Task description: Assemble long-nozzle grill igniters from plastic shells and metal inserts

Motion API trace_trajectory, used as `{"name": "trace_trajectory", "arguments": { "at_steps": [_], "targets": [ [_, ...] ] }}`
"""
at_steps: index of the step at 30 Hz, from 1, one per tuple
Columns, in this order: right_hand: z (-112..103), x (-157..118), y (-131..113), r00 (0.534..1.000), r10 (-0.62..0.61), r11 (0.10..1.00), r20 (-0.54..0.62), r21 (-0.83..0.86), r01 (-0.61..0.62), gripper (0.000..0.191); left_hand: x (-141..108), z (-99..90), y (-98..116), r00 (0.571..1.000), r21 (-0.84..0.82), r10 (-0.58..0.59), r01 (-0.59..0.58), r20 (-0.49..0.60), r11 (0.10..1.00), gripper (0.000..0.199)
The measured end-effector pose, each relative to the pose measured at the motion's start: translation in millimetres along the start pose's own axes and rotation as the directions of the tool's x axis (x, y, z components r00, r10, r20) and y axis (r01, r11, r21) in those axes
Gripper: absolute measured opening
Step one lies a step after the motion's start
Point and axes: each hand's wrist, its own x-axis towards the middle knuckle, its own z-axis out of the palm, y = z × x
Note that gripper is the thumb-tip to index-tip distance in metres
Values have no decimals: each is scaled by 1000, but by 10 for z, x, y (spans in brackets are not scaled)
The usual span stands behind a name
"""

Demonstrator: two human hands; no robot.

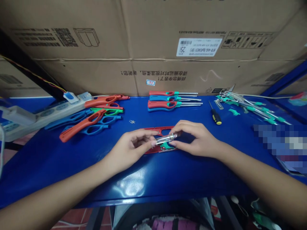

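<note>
Between the fingertips of both hands is a clear lighter gas tank point(165, 139) with a metal fitting at its right end. My left hand point(134, 143) pinches its left end. My right hand point(195, 139) closes thumb and fingers around the fitting end. Just beneath lie red lighter shell halves point(153, 149) on the blue table, partly covered by my hands. A green trigger piece point(167, 146) sits in the nearer half. How firmly each hand grips the tank cannot be made out.
Loose red, blue and green shells point(82, 124) lie left, beside a power strip point(52, 111). Several long-nosed lighters point(163, 104) rest at the back, with small screws point(132, 121) nearby. A screwdriver point(215, 115) and metal-tube parts point(256, 110) are right. Cardboard point(96, 76) walls the back.
</note>
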Motion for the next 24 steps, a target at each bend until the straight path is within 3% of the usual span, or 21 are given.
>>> {"name": "trace_trajectory", "arguments": {
  "at_steps": [5,14,24],
  "targets": [
    [20,18,-33,996,29,988,-85,153,-16,2,-1,-29,49,997,56,82,-83,13,995,22],
    [16,61,-140,982,153,976,-110,171,-133,16,-20,-21,68,980,212,198,-199,25,957,17],
    [35,37,-130,990,102,979,-98,185,-83,8,-56,-7,34,968,258,242,-250,66,933,20]
  ]
}}
